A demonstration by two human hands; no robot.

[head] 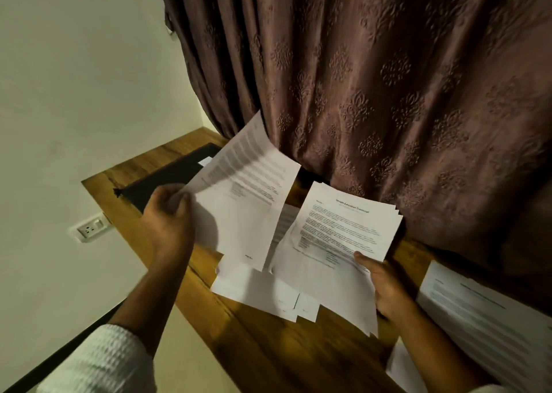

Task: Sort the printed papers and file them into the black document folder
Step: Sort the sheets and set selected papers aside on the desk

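The left hand (168, 213), forearm aimed at 1 o'clock, pinches loose printed sheets (239, 207). The right hand (385, 285), forearm aimed at 11 o'clock, grips a paper stack (337, 228), thumb on top.

White ribbed-knit sleeve (98, 359); bare forearms (143, 297)

Desk (268, 348): wood, strong grain, smooth, low sheen. Papers (343, 231): thin, matt white, black print, bending easily. Folder (167, 180) at desk's far left corner: black, matt, material can't tell. Curtain (388, 78): brown cloth, embossed floral pattern, slight sheen on folds. Wall (74, 78): smooth matt paint. Socket (89, 229): white glossy plastic. Sleeve (98, 359): white ribbed knit cloth.
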